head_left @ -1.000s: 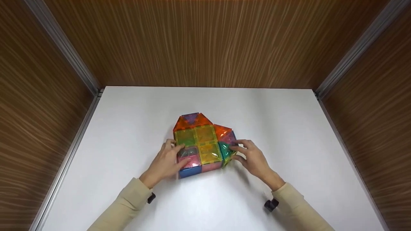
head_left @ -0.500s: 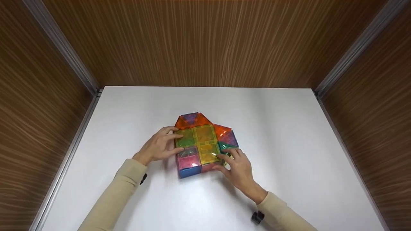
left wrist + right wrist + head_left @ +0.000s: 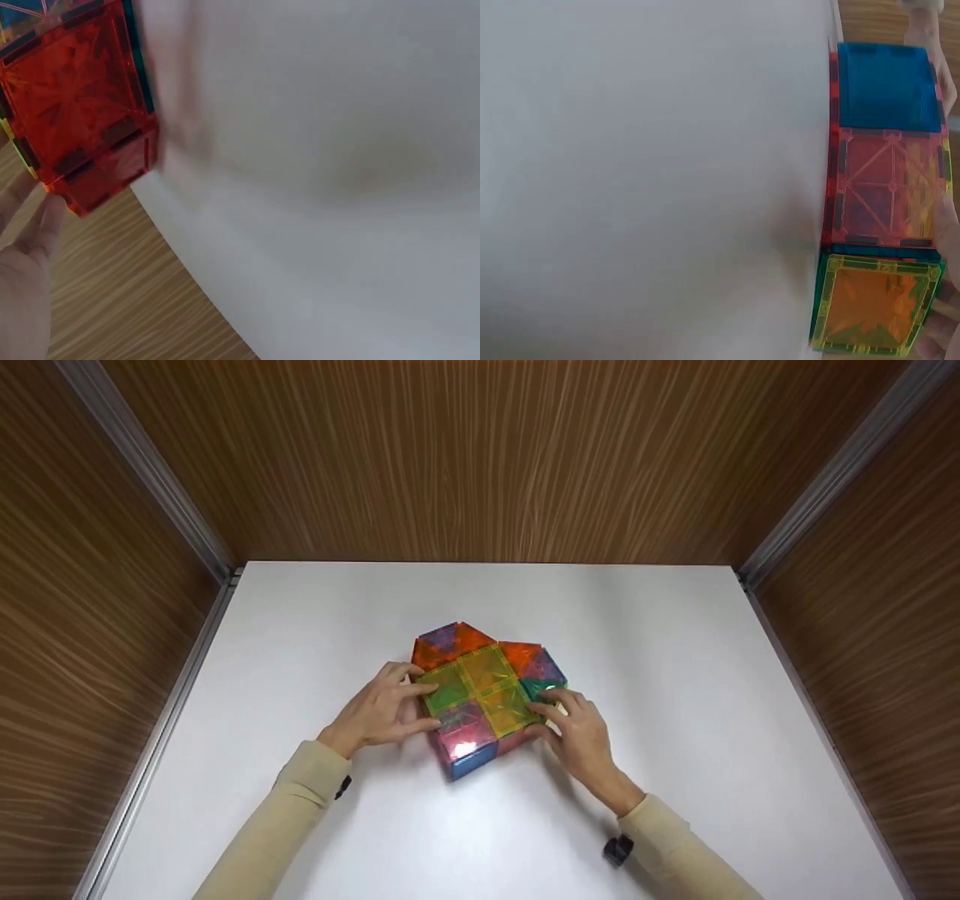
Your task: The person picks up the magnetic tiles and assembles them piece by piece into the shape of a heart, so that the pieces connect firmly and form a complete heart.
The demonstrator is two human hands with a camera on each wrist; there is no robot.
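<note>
A low block of see-through magnetic tiles point(image 3: 480, 690) lies on the white tabletop in the head view. Its top has yellow, green and pink squares, with orange and purple triangles along the back. My left hand point(image 3: 379, 709) touches its left edge with fairly straight, spread fingers. In the left wrist view its fingertips meet a red side tile point(image 3: 75, 97). My right hand point(image 3: 581, 739) holds the block's right front corner, thumb low at the front and curved fingers on top. The right wrist view shows a blue tile point(image 3: 889, 86), a pink tile point(image 3: 866, 187) and a yellow-framed tile point(image 3: 870, 307).
The white tabletop point(image 3: 675, 660) surrounds the block. Wood-grain panels point(image 3: 480, 465) rise at the back and both sides, with metal rails point(image 3: 161, 480) at the corners. A black device point(image 3: 619, 850) hangs at my right wrist.
The block has turned counterclockwise, its front swinging to the right. My left hand has moved up along the left edge. My right hand first shifted toward the front corner, then moved right with the block.
</note>
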